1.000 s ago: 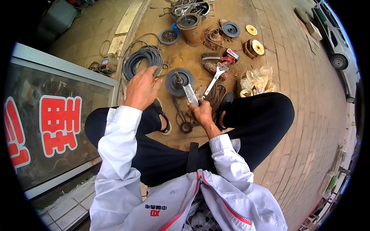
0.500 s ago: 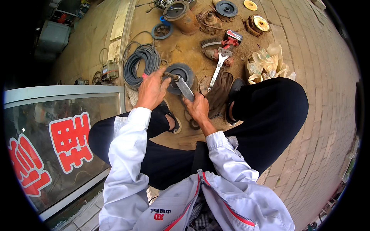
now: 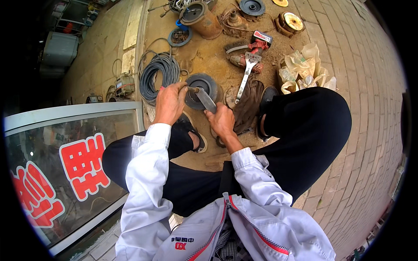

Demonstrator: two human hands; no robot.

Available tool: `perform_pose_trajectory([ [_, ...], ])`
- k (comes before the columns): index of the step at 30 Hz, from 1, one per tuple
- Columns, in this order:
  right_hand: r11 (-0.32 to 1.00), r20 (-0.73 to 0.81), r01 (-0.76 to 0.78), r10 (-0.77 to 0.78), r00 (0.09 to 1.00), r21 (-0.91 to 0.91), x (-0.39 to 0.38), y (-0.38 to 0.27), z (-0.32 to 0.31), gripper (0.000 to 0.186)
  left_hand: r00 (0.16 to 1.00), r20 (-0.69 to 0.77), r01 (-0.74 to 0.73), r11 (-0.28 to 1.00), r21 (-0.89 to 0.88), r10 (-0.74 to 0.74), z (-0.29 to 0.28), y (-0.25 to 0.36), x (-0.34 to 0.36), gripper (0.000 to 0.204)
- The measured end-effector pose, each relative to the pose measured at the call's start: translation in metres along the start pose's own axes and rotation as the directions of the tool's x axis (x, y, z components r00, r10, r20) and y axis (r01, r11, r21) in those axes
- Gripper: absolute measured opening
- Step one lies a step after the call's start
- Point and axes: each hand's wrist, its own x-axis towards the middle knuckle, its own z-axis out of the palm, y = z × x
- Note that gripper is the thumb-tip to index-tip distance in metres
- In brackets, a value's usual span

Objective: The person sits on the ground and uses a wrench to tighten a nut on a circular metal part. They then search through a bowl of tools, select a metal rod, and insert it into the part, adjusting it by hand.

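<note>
My left hand [image 3: 170, 103] pinches a small brownish rod-like metal piece [image 3: 193, 89], its far end pointing right. My right hand [image 3: 222, 119] is closed round the near end of a flat grey metal blade [image 3: 206, 100]; its handle is hidden in the fist, and whether it is a knife or a file I cannot tell. The blade's far end meets or overlaps the tip of the small piece. Below both hands lies a dark round disc [image 3: 210, 86] on the ground. Left of it, close to my left hand, sits a coil of grey cable [image 3: 148, 80].
Ahead lie an adjustable wrench [image 3: 245, 78], a red cordless power tool [image 3: 260, 43] and a wire brush [image 3: 235, 46]. Rusty motor housing [image 3: 204, 24] stands farther off. Plastic bags [image 3: 305, 69] are at right, a dark cloth [image 3: 249, 104] near my foot, a glass door [image 3: 78, 165] at left.
The view has shifted slightly. My left fingers have drawn closer together round the small piece. The blade stays in my right hand, its far end still at that piece.
</note>
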Motion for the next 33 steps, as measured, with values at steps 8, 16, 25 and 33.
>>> perform_pose_trajectory([
  [8,0.991,0.052,0.08,-0.086,0.995,0.105,0.013,0.0,0.003,0.033,0.999,-0.022,-0.041,0.997,0.072,0.043,0.0,-0.001,0.001,0.024],
  [16,0.866,0.208,-0.058,-0.054,0.977,0.496,0.03,0.004,0.015,0.023,0.999,-0.029,-0.033,0.998,0.046,0.034,0.002,-0.002,0.001,0.023],
  [25,0.969,0.073,0.113,-0.132,0.989,0.219,0.025,-0.002,0.012,0.029,0.998,-0.008,-0.062,0.991,0.122,0.064,0.002,0.0,0.001,0.024],
  [33,0.97,0.143,0.228,-0.238,0.961,0.087,0.004,-0.024,-0.013,0.027,0.998,0.043,0.051,0.997,0.051,-0.053,-0.006,0.0,0.002,0.025],
])
